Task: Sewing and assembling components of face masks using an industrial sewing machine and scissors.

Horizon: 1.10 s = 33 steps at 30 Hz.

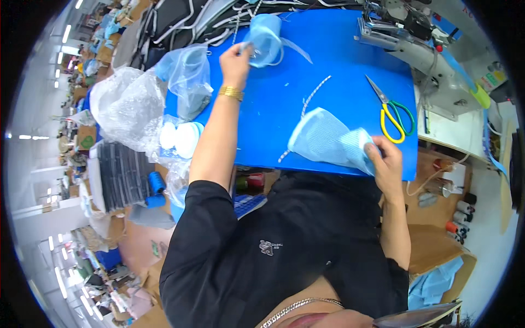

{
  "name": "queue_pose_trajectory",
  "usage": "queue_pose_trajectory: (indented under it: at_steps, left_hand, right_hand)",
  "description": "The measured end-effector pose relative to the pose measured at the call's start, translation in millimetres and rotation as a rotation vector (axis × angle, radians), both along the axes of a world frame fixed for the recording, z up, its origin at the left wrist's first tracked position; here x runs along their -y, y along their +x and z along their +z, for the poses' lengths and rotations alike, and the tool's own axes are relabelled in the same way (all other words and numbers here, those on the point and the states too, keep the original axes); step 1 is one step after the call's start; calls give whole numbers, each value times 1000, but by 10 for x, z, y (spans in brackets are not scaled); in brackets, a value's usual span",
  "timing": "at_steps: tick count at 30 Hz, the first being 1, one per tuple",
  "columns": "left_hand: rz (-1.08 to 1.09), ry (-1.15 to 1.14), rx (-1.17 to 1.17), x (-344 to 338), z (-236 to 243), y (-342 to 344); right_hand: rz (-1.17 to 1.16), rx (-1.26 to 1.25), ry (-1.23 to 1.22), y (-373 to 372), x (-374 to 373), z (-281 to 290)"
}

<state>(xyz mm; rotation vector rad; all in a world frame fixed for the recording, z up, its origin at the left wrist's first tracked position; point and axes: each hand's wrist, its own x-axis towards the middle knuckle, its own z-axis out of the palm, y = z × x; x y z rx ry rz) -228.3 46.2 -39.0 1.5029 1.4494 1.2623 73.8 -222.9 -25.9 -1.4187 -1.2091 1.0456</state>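
My right hand (386,165) is closed on the narrow end of a light blue mesh fabric piece (321,138), which lies spread along the near edge of the blue table. A black-and-white cord (315,94) shows beyond the mesh and again at its left side. Stretched out to the far left, my left hand (235,66) has its fingers closed at the edge of a light blue, see-through roll (267,34). What is between those fingers is blurred. A loose pale strip (298,50) trails from the roll.
Scissors (389,111) with yellow and green handles lie at the right, near a sewing machine (432,60). Clear plastic bags (128,106) and white round pieces (186,139) crowd the left side. Black fabric with white edging (180,24) is piled at the far edge.
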Motion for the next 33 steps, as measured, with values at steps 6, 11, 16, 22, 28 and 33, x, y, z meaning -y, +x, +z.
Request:
queue_pose_trajectory:
  at_steps: [6,11,16,22,28,33]
  left_hand:
    - [-272,-325,531,209,726,-442]
    - [-425,-471,497,530,760,-818]
    - [-550,-392,-291,664,1332,-795]
    - [-346,-272,-721,569,1517,-786]
    - [-447,252,-829,365,1473,206]
    - [-311,178,-824,445,1667,-825]
  right_hand:
    - [-67,-125,7,364,98,-41]
    - [-6,-113,71,370,26,-147]
    - [-33,-156,117,365,16,-213]
    - [-54,-144,138,372,-62,-291]
    - [-66,-105,127,395,-16,-185]
    - [-34,-114,116,161,-89,-142]
